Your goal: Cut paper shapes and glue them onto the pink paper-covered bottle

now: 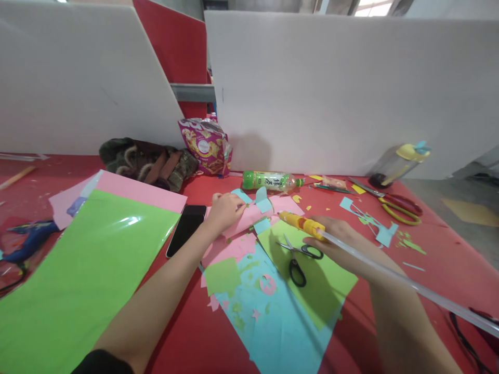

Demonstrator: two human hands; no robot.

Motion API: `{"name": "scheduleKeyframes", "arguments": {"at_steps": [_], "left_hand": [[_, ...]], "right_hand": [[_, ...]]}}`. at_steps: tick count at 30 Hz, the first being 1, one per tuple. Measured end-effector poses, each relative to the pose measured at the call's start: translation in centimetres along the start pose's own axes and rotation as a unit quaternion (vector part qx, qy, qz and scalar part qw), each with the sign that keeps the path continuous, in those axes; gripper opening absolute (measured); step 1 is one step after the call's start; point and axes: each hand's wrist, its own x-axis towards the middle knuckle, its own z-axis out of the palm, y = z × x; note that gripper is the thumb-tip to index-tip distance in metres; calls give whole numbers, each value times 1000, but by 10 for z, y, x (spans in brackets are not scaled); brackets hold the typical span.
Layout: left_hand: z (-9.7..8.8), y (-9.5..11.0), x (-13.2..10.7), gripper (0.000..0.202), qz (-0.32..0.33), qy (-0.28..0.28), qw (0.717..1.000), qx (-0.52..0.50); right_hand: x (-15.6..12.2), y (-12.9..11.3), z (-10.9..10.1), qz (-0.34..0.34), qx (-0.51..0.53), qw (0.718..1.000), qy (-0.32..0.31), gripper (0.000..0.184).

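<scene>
My left hand (224, 210) is closed, pinching a pink paper piece (249, 217) with small blue paper flaps (264, 201) stuck on it, near the middle of the red table (187, 322). My right hand (337, 241) is wrapped round a yellow hot glue gun (302, 223) with a long clear glue stick (409, 283) trailing back to the right. The gun's nozzle points left at the blue flaps. Small black-handled scissors (298, 257) lie on a green sheet (312, 275) just under my right hand.
A black phone (186, 228), large green (78, 291) and pink (136, 189) sheets lie left. A blue sheet (268, 322) lies near. A green bottle (271, 181), snack bag (206, 145), red-yellow scissors (393, 205), a tumbler (395, 163) and white boards (343, 93) stand behind. A blue glue gun (29, 236) is far left.
</scene>
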Motion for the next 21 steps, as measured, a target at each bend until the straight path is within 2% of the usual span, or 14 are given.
{"name": "scheduleKeyframes", "arguments": {"at_steps": [4,8,16,21], "left_hand": [[-1,1,1,26,37,-10,999,33],[-3,-3,5,26,60,-38,997,24],[-6,-1,17,22,55,-109,992,-33],[-6,4,23,22,45,-133,989,-37]], "right_hand": [[0,1,1,1,5,1000,5,11],[-1,3,2,15,30,999,-5,11],[0,3,1,21,41,999,-24,12],[-1,5,2,28,47,998,-23,12]]}}
